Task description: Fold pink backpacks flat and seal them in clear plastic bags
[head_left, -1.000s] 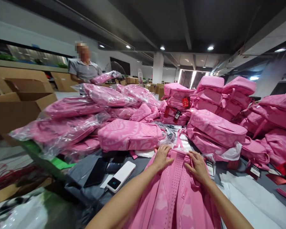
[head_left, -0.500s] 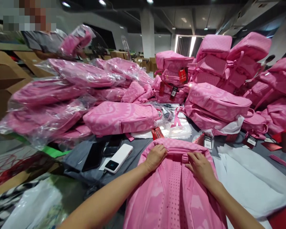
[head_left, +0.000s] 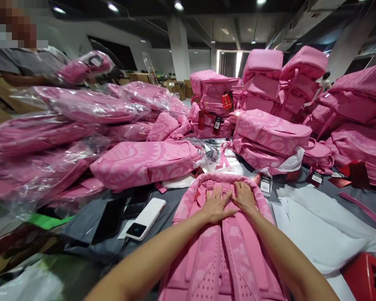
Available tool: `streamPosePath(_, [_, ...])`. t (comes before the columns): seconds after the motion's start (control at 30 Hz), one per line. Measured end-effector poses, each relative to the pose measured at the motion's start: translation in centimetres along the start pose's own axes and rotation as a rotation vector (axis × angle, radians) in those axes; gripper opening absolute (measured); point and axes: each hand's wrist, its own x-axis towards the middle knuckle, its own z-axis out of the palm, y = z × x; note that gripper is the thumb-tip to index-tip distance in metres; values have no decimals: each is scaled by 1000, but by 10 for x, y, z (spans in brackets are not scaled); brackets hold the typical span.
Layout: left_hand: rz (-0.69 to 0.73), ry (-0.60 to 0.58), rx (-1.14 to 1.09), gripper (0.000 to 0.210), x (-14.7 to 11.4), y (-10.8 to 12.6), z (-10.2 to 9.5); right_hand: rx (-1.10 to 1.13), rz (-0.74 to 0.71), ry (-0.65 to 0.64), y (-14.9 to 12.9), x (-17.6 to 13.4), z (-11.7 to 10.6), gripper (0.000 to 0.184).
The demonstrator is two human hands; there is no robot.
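A pink patterned backpack (head_left: pixel 203 251) lies in front of me with its shoulder straps (head_left: pixel 238 255) facing up. My left hand (head_left: pixel 217 205) rests on the upper part of the straps, fingers spread and pointing away from me. Beside it, my right hand (head_left: pixel 244 196) lies on the top right of the strap area, its fingers stretched out flat. Neither hand grips anything. Just beyond the bag's top, a second pink backpack (head_left: pixel 144 163) lies on its side to the left.
Pink bags in clear plastic (head_left: pixel 87 104) are heaped at left; stacked pink backpacks (head_left: pixel 263 75) stand behind and right. A white power bank (head_left: pixel 147 219) and black phone (head_left: pixel 109 219) lie left. White sheets (head_left: pixel 322 234) lie right. Another person's arm (head_left: pixel 28 78) shows at far left.
Both hands have gone from the backpack's top edge onto its straps and now lie flat. The straps have shifted toward the middle. My view has turned slightly right.
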Motion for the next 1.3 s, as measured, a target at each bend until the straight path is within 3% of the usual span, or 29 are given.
streamPosePath(0.07, [-11,-22,-32,85,-3,6,10,32,-9,70,3,-2,-8,31])
streamPosePath(0.17, [-17,33,-40,83,-1,4,16,-11,1,125,12,1,-36,37])
streamPosePath(0.27, [-22,66,-39,81,1,0,20,-128,78,-15,29,11,-69,56])
streamPosePath(0.33, [-20,99,-36,80,-2,-1,23,-160,110,-148,40,24,-80,53])
streamPosePath(0.43, [32,216,-1,75,-6,-4,29,-158,125,-311,51,49,-74,37])
streamPosePath(0.5, [126,274,38,71,-3,-7,30,-170,144,-396,53,68,-59,41])
streamPosePath(0.6, [206,167,41,66,14,-15,27,-209,185,-505,53,93,-41,47])
streamPosePath(0.7, [152,66,49,67,36,-19,23,-238,191,-573,51,108,-39,46])
streamPosePath(0.83, [136,120,80,67,43,-16,25,-249,123,-526,48,97,-53,54])
streamPosePath(0.97, [188,189,104,66,40,-18,37,-251,111,-434,49,78,-60,45])
streamPosePath(1.03, [193,290,112,61,43,-22,43,-255,148,-404,49,78,-57,40])
streamPosePath(1.17, [36,480,84,50,53,-24,47,-285,219,-316,36,74,-52,38])
streamPosePath(1.23, [12,487,41,48,55,-23,46,-317,223,-274,18,54,-57,42])
streamPosePath(1.3, [21,486,-8,47,56,-21,45,-308,131,-226,-6,15,-70,44])
